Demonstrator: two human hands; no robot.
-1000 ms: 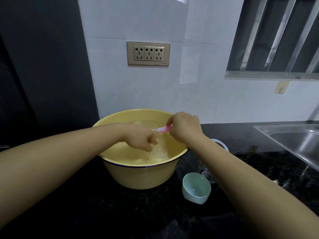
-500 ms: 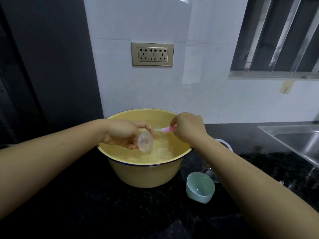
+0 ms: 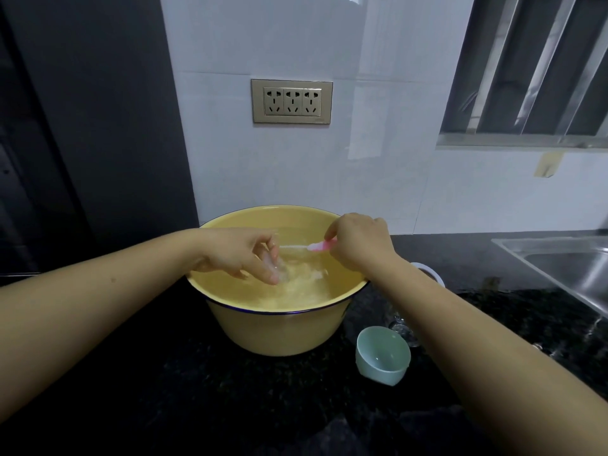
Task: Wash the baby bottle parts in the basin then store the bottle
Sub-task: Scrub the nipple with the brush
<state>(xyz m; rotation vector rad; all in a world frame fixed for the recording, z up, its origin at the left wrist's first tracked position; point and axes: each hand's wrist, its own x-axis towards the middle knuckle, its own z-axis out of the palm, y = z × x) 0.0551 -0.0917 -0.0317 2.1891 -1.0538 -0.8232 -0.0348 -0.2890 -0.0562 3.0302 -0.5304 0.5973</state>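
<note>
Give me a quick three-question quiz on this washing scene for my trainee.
1. True or false: the right hand holds a pink brush.
2. Where is the pale green cup relative to the yellow basin? A inside it; B beside it on the counter; C behind it.
3. What does the left hand pinch?
Key: 1 true; 2 B; 3 a clear bottle part.

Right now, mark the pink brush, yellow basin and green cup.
pink brush (image 3: pixel 319 246): head view, pink handle section.
yellow basin (image 3: pixel 279 334): head view, front outer wall.
green cup (image 3: pixel 383 353): head view, inner wall.
</note>
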